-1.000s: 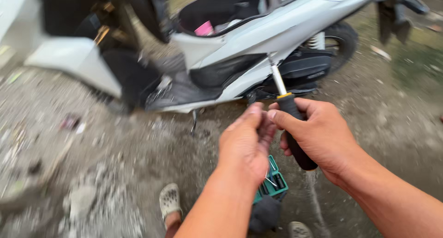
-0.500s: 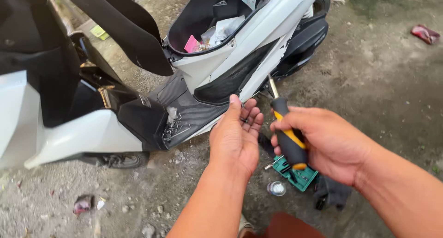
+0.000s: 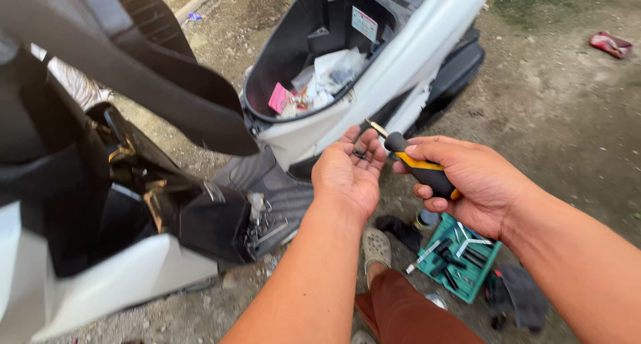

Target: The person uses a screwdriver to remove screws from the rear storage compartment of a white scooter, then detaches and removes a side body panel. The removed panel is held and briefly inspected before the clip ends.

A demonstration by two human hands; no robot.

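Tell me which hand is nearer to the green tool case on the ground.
Right. The right hand, gripping a screwdriver, is directly above the green tool case. The left hand is farther off, up and to the case's left, palm open.

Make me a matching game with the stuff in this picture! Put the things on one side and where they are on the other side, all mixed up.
Things:
1. screwdriver
2. green tool case
3. pink paper
4. red rag

Places:
A. inside the scooter's open storage tub
B. on the dirt, far off at the upper right
C. gripped in the right hand
D. lying open on the ground beside the person's foot

Right pairs: 1-C, 2-D, 3-A, 4-B
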